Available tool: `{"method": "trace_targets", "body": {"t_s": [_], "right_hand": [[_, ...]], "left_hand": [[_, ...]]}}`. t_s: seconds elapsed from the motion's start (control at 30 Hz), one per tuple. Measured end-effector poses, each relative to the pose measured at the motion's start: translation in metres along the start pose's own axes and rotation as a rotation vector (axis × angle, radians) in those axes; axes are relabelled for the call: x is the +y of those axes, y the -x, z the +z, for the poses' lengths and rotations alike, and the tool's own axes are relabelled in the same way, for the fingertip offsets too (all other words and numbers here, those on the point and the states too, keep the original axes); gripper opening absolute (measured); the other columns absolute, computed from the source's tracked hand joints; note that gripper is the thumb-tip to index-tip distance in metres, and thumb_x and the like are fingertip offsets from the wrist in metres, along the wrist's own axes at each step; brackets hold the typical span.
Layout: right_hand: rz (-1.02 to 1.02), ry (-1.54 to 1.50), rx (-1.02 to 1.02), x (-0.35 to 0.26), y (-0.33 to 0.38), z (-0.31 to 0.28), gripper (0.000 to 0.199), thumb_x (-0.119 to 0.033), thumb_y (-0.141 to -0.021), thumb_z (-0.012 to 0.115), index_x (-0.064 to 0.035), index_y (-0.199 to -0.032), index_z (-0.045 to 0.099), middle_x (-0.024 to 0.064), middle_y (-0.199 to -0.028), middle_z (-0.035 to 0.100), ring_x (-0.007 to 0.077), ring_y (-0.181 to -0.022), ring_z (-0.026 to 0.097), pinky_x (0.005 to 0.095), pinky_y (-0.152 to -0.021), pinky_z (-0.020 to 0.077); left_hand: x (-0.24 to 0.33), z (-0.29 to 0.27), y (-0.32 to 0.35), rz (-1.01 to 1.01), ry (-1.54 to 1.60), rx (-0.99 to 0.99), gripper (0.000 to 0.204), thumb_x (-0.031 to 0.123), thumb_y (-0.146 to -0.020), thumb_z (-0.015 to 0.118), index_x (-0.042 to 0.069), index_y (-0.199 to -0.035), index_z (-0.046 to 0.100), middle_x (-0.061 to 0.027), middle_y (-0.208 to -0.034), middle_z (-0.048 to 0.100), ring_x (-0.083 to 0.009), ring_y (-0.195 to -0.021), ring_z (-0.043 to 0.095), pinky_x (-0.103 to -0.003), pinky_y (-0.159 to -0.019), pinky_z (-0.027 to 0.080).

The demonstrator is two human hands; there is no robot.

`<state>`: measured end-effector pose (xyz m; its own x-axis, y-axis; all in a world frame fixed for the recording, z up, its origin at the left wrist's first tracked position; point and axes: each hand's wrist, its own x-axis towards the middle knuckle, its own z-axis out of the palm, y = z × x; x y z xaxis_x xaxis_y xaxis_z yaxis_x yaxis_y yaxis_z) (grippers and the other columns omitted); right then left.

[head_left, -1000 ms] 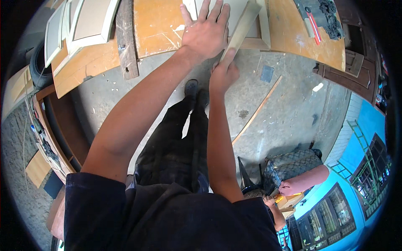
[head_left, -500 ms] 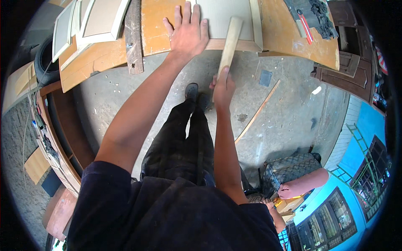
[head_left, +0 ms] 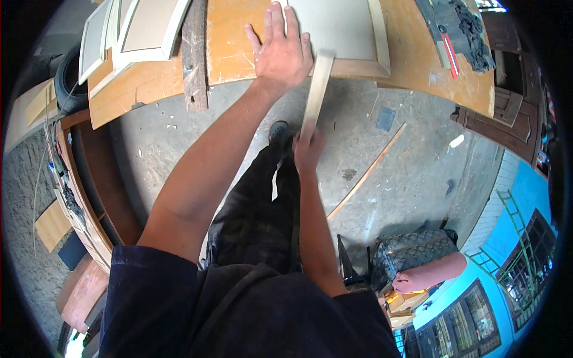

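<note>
Bench (head_left: 233,36) at twelve o'clock bears the panel (head_left: 343,30); my left hand (head_left: 283,56) lies splayed at its nine-o'clock edge; my right hand (head_left: 308,152) grips the strip (head_left: 316,92), drawn back toward six, its tip now barely overlapping the panel.

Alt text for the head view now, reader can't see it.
The right hand grips a pale strip, its far end over the near edge of a framed panel on a table; the left hand is spread at the panel's left side. More framed panels sit to the left, a red tool to the right.
</note>
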<state>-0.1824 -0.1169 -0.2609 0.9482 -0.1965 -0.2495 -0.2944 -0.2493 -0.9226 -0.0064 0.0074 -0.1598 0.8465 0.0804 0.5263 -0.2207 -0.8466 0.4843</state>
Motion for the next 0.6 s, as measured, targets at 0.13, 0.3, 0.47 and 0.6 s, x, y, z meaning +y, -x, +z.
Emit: {"method": "trace_targets", "body": {"t_s": [0.13, 0.3, 0.47, 0.6], "right_hand": [[0.027, -0.096, -0.012, -0.020, -0.012, 0.006, 0.056, -0.034, -0.103, 0.049, 0.0039, -0.062, 0.055, 0.0202, -0.054, 0.053, 0.0328, -0.050, 0.055, 0.0471, -0.053, 0.0424], [-0.037, -0.071, 0.077, -0.022, -0.035, 0.004, 0.055, -0.033, -0.103, 0.050, 0.0038, -0.062, 0.054, 0.0211, -0.055, 0.053, 0.0335, -0.049, 0.054, 0.0458, -0.051, 0.0400], [0.238, -0.197, 0.057, -0.005, 0.003, 0.002, 0.057, -0.034, -0.104, 0.048, 0.0050, -0.064, 0.055, 0.0205, -0.054, 0.052, 0.0317, -0.048, 0.053, 0.0438, -0.050, 0.0394], [0.004, -0.120, 0.005, -0.059, -0.056, 0.009, 0.061, -0.038, -0.105, 0.045, 0.0064, -0.064, 0.057, 0.0154, -0.051, 0.051, 0.0243, -0.049, 0.055, 0.0431, -0.051, 0.0407]], "left_hand": [[0.013, -0.016, -0.002, -0.114, -0.205, -0.208, 0.067, 0.031, -0.100, 0.042, -0.009, -0.151, 0.025, -0.0335, -0.158, 0.018, -0.0460, -0.147, 0.024, -0.066, -0.117, 0.014], [0.017, -0.012, -0.011, -0.181, -0.301, -0.303, 0.067, 0.028, -0.098, 0.045, -0.010, -0.149, 0.027, -0.0345, -0.156, 0.023, -0.0463, -0.146, 0.026, -0.064, -0.117, 0.017], [0.017, -0.023, -0.013, -0.191, -0.321, -0.338, 0.067, 0.028, -0.097, 0.045, -0.012, -0.148, 0.028, -0.0349, -0.155, 0.025, -0.0470, -0.145, 0.027, -0.062, -0.118, 0.018], [0.017, -0.023, -0.012, -0.204, -0.290, -0.359, 0.067, 0.027, -0.097, 0.045, -0.013, -0.148, 0.029, -0.0349, -0.155, 0.025, -0.0479, -0.145, 0.027, -0.059, -0.118, 0.019]]}}
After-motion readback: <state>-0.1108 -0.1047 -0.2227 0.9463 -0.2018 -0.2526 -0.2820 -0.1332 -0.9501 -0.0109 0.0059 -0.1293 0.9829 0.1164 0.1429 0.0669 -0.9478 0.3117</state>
